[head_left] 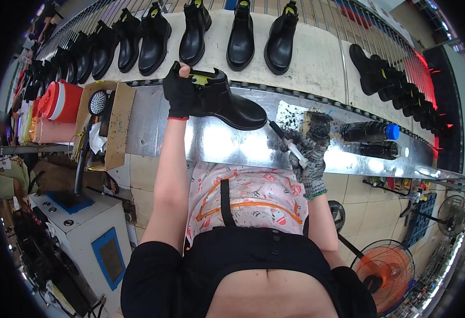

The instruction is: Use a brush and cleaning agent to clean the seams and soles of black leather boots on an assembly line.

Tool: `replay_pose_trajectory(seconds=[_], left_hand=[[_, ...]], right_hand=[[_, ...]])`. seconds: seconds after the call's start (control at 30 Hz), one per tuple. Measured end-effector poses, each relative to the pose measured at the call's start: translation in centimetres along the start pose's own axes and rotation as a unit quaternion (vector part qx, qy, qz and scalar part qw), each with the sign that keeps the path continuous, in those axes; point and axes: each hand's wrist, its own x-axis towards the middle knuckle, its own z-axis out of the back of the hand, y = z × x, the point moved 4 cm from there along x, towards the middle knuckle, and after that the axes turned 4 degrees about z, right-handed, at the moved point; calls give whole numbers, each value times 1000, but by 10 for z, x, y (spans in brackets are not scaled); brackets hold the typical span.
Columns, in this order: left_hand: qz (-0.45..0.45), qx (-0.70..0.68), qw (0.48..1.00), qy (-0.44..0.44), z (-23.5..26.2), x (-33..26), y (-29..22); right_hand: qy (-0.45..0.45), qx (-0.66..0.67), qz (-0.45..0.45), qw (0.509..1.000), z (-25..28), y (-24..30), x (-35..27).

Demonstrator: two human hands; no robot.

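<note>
My left hand, in a black fingerless glove, grips the heel and top of a black ankle boot that rests on its side on the shiny metal workbench. My right hand, in a speckled grey knit glove, holds a small white-handled brush whose dark tip points toward the boot's toe without touching it. A stained dark pad or pot sits just beyond my right hand.
A conveyor beyond the bench carries a row of black boots. Two dark bottles lie at the right. A cardboard box with a brush and a red jug stand left. Fans are on the floor.
</note>
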Motion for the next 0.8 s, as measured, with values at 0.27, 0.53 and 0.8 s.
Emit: replay_pose_trajectory(seconds=[0.27,0.53,0.8], left_hand=[[-14,139,990,32,22,-43,-51],[22,186,978,96,25,-88,-98],[105,149,969,167,24,-119,-113]], right_hand=[[-23,-120,37,992,8,8,11],[-55,-136,21,989,-17,21,7],[0,-201,115,973,-41,32,-6]])
